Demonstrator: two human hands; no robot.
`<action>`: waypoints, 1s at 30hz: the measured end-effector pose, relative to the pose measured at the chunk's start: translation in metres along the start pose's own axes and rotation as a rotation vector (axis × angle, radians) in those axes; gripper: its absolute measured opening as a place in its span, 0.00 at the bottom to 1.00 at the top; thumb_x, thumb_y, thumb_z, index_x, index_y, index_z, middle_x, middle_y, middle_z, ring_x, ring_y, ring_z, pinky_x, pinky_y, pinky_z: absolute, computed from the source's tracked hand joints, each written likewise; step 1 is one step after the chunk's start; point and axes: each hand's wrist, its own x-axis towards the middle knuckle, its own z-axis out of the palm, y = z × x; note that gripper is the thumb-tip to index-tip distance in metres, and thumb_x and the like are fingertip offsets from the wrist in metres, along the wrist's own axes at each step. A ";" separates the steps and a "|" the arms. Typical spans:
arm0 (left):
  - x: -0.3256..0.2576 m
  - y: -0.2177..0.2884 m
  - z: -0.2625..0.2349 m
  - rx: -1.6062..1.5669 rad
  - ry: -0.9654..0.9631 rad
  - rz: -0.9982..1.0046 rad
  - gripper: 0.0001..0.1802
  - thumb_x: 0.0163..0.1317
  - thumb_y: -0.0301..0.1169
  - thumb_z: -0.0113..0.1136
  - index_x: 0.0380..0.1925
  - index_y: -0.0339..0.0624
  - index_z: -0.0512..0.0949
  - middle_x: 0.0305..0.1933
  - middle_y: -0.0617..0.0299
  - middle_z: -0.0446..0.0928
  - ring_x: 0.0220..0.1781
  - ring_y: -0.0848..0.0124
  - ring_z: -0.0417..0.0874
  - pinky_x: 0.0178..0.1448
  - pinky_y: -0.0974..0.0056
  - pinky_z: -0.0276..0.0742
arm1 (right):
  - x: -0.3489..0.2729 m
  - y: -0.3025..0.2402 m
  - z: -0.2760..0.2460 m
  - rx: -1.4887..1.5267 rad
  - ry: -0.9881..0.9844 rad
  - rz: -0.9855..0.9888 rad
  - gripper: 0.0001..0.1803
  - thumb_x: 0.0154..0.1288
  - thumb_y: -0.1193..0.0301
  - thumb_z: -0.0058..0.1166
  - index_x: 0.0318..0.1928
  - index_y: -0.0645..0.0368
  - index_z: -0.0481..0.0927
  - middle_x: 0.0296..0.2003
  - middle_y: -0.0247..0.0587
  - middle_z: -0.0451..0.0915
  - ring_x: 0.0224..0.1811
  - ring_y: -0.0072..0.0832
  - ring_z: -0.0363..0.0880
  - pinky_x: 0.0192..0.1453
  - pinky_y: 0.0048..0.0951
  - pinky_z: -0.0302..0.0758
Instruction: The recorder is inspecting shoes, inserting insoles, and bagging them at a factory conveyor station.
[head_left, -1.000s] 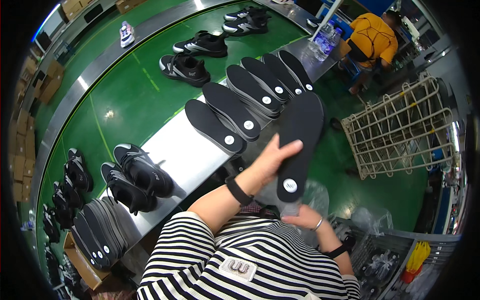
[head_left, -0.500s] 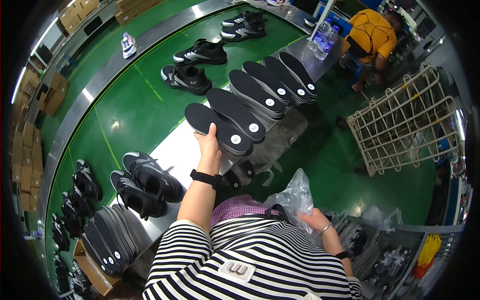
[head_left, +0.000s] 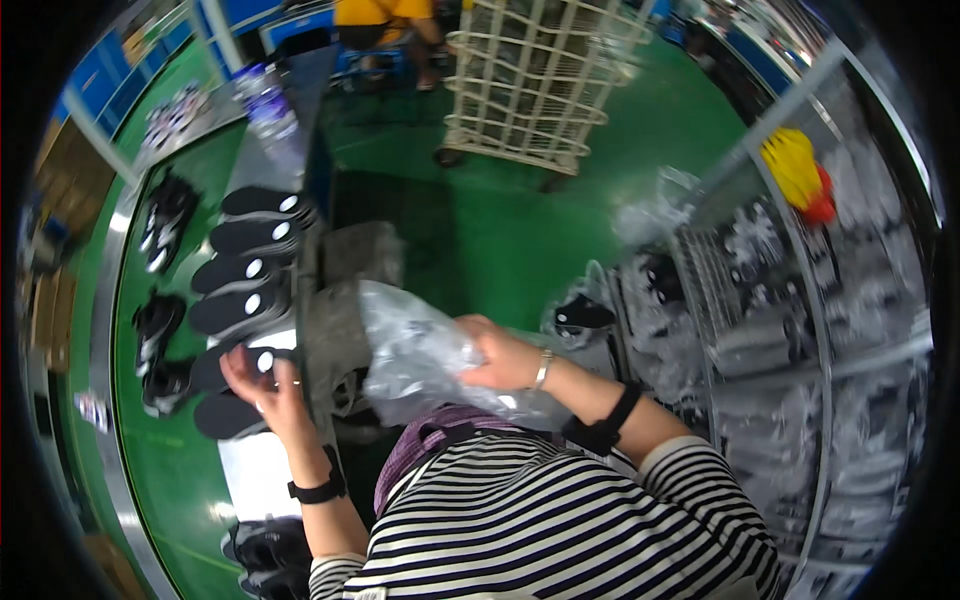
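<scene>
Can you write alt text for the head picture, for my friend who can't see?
A person's right hand grips a clear plastic bag while the open left hand is at a row of black insoles. Black shoes are on a green surface farther left.

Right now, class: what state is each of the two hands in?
Left hand: open, over the black insoles; contact unclear.
Right hand: closed, holding a clear plastic bag.

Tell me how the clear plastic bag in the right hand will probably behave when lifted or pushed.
The clear plastic bag is likely floppy: its film creases and bunches beside the right hand. It is probably light, since the film looks thin and nothing bulky shows inside. Its glossy highlights suggest it may be somewhat slippery.
</scene>
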 end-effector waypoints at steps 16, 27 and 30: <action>-0.146 0.058 0.317 -0.736 -0.779 -1.277 0.19 0.46 0.22 0.55 0.41 0.41 0.67 0.32 0.60 0.71 0.32 0.66 0.75 0.37 0.62 0.74 | -0.179 0.120 -0.048 1.085 0.128 0.142 0.34 0.51 0.54 0.56 0.55 0.59 0.64 0.52 0.38 0.67 0.51 0.26 0.66 0.55 0.28 0.62; -0.144 0.006 0.382 1.013 -1.466 0.531 0.12 0.51 0.32 0.48 0.35 0.43 0.74 0.31 0.54 0.78 0.31 0.56 0.79 0.33 0.58 0.75 | -0.226 0.048 -0.154 -0.828 0.055 0.342 0.17 0.44 0.66 0.54 0.37 0.59 0.73 0.30 0.42 0.77 0.37 0.35 0.74 0.50 0.38 0.65; -0.148 0.036 0.400 0.671 -2.035 0.918 0.12 0.51 0.31 0.47 0.35 0.40 0.74 0.33 0.53 0.78 0.32 0.57 0.79 0.34 0.58 0.75 | -0.222 0.046 -0.204 -0.913 0.411 0.197 0.12 0.48 0.68 0.51 0.35 0.57 0.74 0.31 0.42 0.76 0.38 0.33 0.74 0.50 0.38 0.63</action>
